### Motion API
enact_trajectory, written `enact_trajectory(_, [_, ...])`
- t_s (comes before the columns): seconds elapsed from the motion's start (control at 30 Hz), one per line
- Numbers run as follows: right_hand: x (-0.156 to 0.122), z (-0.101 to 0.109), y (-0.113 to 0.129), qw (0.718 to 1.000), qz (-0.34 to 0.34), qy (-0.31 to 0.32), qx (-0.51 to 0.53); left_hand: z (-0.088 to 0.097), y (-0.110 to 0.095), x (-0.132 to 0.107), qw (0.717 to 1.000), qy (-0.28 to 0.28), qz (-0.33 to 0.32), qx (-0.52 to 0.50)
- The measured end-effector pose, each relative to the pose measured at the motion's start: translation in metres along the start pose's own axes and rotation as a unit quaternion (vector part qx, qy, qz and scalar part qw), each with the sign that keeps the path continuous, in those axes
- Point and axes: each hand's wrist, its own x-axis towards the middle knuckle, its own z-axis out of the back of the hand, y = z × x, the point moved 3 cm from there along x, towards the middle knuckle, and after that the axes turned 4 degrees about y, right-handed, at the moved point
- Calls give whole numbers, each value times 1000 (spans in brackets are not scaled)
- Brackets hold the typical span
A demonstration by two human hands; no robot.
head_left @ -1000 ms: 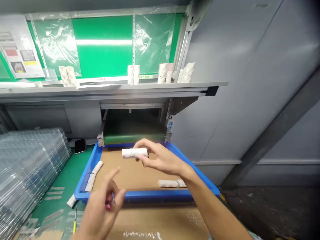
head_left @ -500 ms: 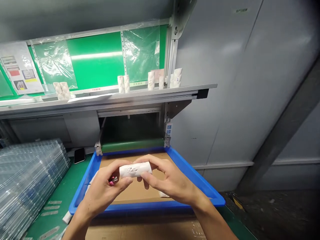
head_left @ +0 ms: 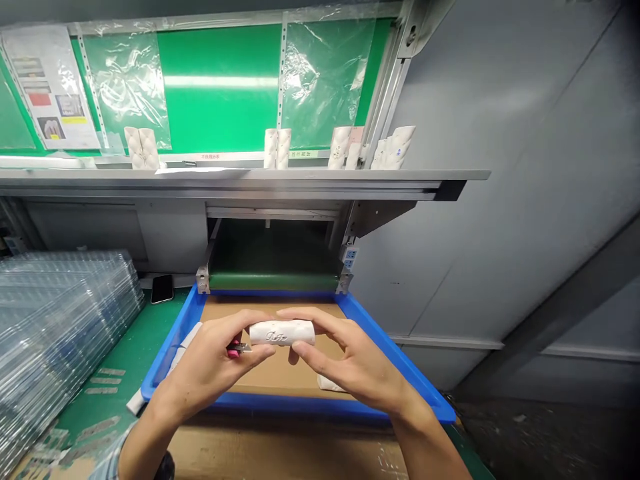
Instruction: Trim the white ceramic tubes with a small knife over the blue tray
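A white padded roll (head_left: 282, 333) with a dark script mark on top is held above the tray's cardboard lining (head_left: 280, 373). My right hand (head_left: 350, 360) grips its right end between thumb and fingers. My left hand (head_left: 210, 367) is shut on a small pink-handled cutter (head_left: 233, 349) with a metal tip, and its fingers reach the roll's left end. The cutter's tip points toward the roll. Part of the cutter's handle is hidden in my left hand.
The blue tray (head_left: 300, 402) also holds white rolls (head_left: 183, 350) (head_left: 330, 383). Several white rolls stand on a grey shelf (head_left: 240, 175) ahead. A stack of clear plastic sheets (head_left: 60, 313) lies left, beside a phone (head_left: 162, 289) on a green mat (head_left: 115, 373).
My two hands have come together at the roll, which now shows its script mark on top. My left hand has moved up and right with the cutter. The view has shifted slightly.
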Motion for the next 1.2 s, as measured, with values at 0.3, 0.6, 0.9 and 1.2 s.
enact_trajectory(0.3, [1,-2,2,999,-2,15,43,3,1,-3,986,-77,-116,90])
enact_trajectory(0.6, [-1,-7,0,988,38,19,151,3,2,-3,958,-101,-176,203])
enact_trajectory(0.9, [-1,-8,4,979,28,16,200,6,-8,-5,946,-113,-211,217])
enact_trajectory(1.2, [-1,-9,5,979,38,-9,202,6,-10,-6,933,-133,-240,233])
